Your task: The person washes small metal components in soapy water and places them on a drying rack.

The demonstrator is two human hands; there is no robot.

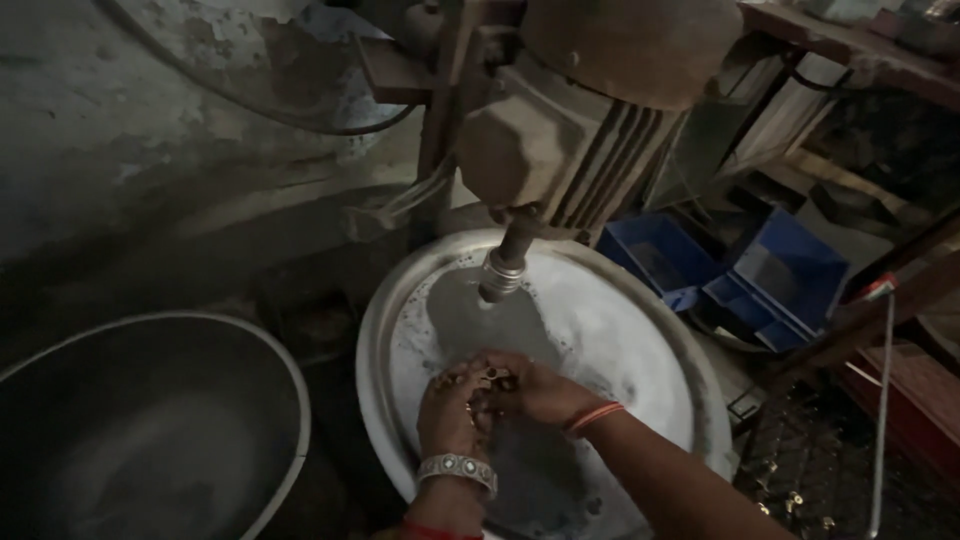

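Observation:
Both my hands are down in a wide, shallow metal pan (690, 370) dusted with pale powder. My left hand (446, 412), with a silver bracelet at the wrist, and my right hand (535, 390), with an orange thread at the wrist, are cupped together around several small brass-coloured pieces (487, 378). Above the pan hangs a motor-driven machine (560, 140) whose shaft (503, 268) points down at the pan's far side, just beyond my fingers.
A large dark metal bowl (285, 385) sits to the left of the pan. Blue plastic bins (790, 270) lie at the right behind the pan, under wooden shelves. A stained wall rises behind the machine. More small brass pieces (790, 500) lie scattered at the lower right.

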